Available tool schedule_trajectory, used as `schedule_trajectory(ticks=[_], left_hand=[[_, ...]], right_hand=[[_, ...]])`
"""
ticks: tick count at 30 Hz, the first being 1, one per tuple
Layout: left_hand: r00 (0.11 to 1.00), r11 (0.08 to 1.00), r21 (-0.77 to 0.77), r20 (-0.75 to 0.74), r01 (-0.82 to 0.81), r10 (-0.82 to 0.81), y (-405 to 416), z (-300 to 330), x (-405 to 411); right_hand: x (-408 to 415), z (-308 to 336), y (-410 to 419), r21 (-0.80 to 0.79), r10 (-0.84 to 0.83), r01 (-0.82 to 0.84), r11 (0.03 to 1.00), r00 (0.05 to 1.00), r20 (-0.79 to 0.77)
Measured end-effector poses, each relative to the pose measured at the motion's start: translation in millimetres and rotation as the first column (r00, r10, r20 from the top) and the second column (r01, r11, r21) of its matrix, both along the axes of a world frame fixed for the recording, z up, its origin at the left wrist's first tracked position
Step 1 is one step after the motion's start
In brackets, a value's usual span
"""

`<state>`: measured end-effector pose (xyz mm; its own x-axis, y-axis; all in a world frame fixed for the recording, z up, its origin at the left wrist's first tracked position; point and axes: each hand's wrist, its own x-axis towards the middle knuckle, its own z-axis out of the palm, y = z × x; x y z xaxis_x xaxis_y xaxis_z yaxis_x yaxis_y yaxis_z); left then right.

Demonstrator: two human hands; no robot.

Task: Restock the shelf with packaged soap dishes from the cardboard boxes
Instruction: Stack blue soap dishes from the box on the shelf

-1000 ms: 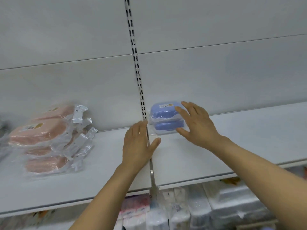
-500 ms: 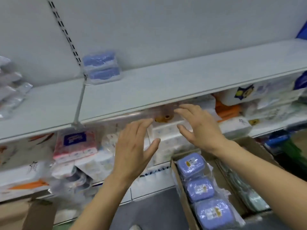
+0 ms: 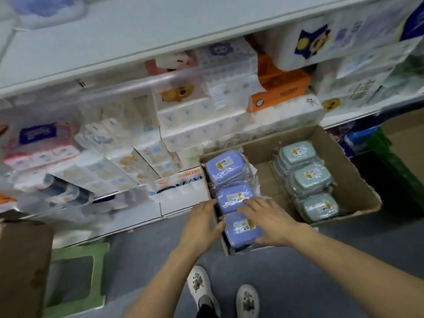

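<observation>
Left hand: the left hand (image 3: 202, 228) is lying against the outside of the near-left wall of the open brown cardboard box (image 3: 348, 180), thumb hooked over the rim beside the nearest pack; fingers mostly straight, not closing on anything.
Right hand: the right hand (image 3: 268, 220) is resting flat across the blue row, fingers spread and touching the wrap of the middle and nearest packs; it is pressing, not gripping.
Task items: three lavender-blue plastic soap dishes in clear crinkled film (image 3: 231, 193) are sitting in a row along the box's left wall; three pale teal wrapped soap dishes (image 3: 308, 177) are lining the right side, with bare cardboard between the rows. The box is standing on the grey floor (image 3: 298, 283).
Destination: the white metal shelf (image 3: 137, 40) is running above the lower shelves of stacked tissue packs (image 3: 195, 125), well apart from the box.
Slip risk: the film is looking slick and loose, so a lift by the wrap alone is likely letting a dish slide out or the wrap tear.
Stack risk: layers appear to be lying beneath the top row; scooping several at once is risking a spill.
Box risk: pulling against the wall is likely dragging the light box.
Footing risk: the white patterned shoes (image 3: 199, 288) are standing just beside the box; a step forward is risking a trip.
</observation>
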<state>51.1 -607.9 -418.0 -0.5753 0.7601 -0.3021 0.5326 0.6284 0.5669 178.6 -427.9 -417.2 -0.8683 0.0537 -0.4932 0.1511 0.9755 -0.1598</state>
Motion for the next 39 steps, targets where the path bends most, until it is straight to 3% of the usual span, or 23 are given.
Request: schedule_trajectory(ticks=[4, 9, 15, 19, 22, 25, 30, 35, 39], left_hand=[[0.999, 0.997, -0.068, -0.031, 0.023, -0.025, 10, -19, -12], [0.997, 0.999, 0.031, -0.067, -0.039, 0.041, 34, -30, -36], [0.983, 0.995, 0.09, -0.174, -0.046, 0.061, 93, -44, -82], [0.963, 0.992, -0.113, -0.259, 0.05, -0.078, 127, -64, -99], [0.955, 0.987, -0.146, -0.275, 0.07, -0.109, 135, -75, -101], [0.963, 0.994, -0.102, -0.259, 0.051, -0.076, 129, -71, -96], [0.983, 0.977, 0.145, -0.082, -0.154, 0.167, 91, -27, -79], [0.958, 0.908, 0.316, 0.01, -0.277, 0.288, 36, 43, -72], [0.95, 0.881, 0.39, -0.048, -0.267, 0.309, 1, 106, -75]], right_hand=[[-7, -35, -8, 0.038, 0.03, -0.031, 0.999, 0.999, 0.024], [-5, -45, -2, 0.017, 0.026, -0.025, 1.0, 0.997, -0.069], [-2, -26, 38, -0.105, -0.364, 0.35, 0.931, 0.912, -0.191], [-6, -24, 58, -0.202, -0.565, 0.529, 0.824, 0.794, -0.225], [-6, -22, 60, -0.302, -0.643, 0.574, 0.761, 0.729, -0.234], [-5, -12, 58, -0.404, -0.693, 0.574, 0.713, 0.664, -0.28], [-1, 19, 59, -0.612, -0.806, 0.554, 0.564, 0.53, -0.264], [-8, 67, 59, -0.679, -0.795, 0.467, 0.566, 0.529, -0.298], [-35, 117, 54, -0.728, -0.767, 0.346, 0.592, 0.52, -0.376]])
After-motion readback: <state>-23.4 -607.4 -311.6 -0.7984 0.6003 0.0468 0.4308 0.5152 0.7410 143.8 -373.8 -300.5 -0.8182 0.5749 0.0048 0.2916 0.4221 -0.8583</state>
